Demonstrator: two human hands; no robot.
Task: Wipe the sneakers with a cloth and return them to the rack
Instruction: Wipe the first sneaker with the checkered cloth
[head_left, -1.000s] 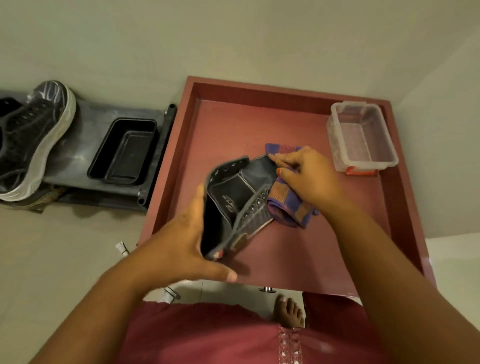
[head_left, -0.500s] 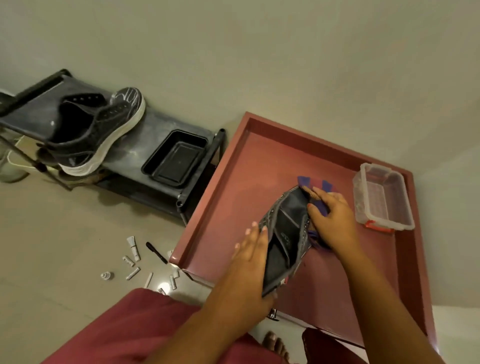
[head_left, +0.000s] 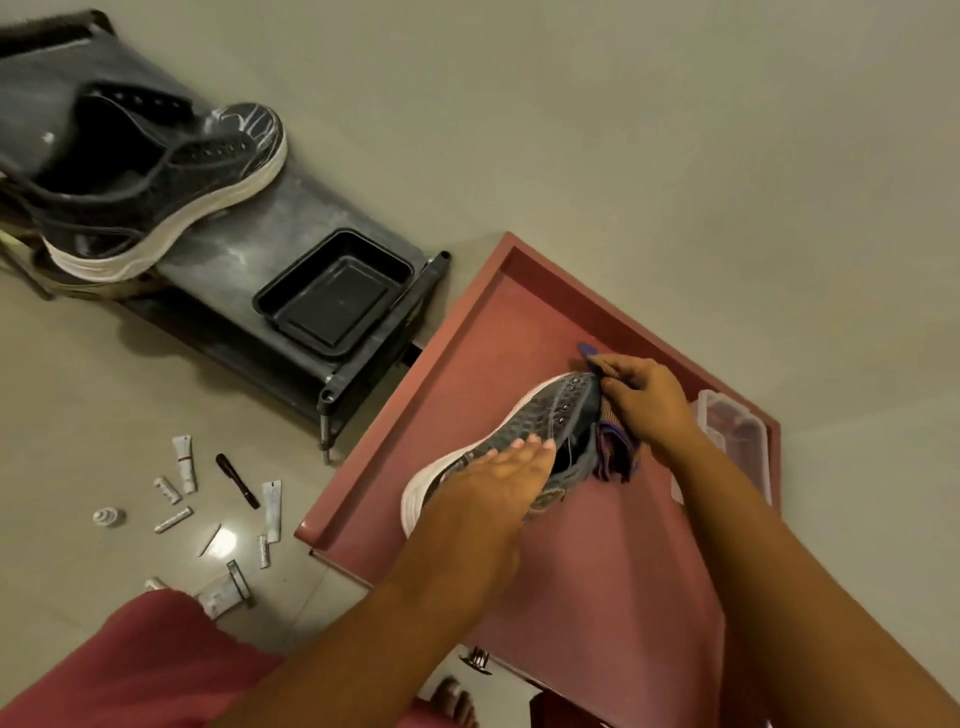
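- A red table stands by a black rack
- Left hand lies flat, fingers straight, on a shoe
- Right hand pinches a cloth

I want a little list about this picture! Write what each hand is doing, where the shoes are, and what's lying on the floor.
left hand: left hand lies on the grey sneaker, fingers straight
right hand: right hand grips the purple cloth against the sneaker's tongue side
sneaker being wiped: on the red table, white sole turned toward the floor side
other sneaker: black sneaker on the dark rack
also on rack: black tray
on table: clear plastic box at the right edge
floor: small tubes and a black pen, scattered
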